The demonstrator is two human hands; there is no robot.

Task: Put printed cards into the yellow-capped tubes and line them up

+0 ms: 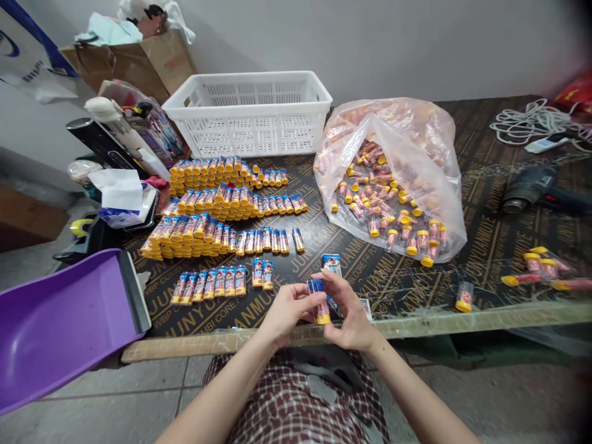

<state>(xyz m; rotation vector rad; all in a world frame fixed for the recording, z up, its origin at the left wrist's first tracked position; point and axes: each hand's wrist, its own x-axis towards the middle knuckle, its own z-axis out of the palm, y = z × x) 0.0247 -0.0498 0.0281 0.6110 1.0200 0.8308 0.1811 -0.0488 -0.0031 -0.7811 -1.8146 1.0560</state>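
Observation:
A small clear tube [322,313] with a yellow cap and a blue strip at its top is held upright over the table's front edge. My left hand [292,308] pinches it from the left, thumb across its front. On its other side, the fingers of my right hand [349,311] curl round the top and base. Just behind my hands lies a blue printed label stack [331,264]. Labelled tubes [217,282] stand in rows to the left. An open plastic bag [398,179] of unlabelled tubes sits at the back right.
Behind the rows is a white basket [250,126]. A purple dustpan [69,327] juts over the left edge. At the right are a heat gun [531,192], a white cable [527,122], a lone tube [464,297] and several loose tubes [548,269].

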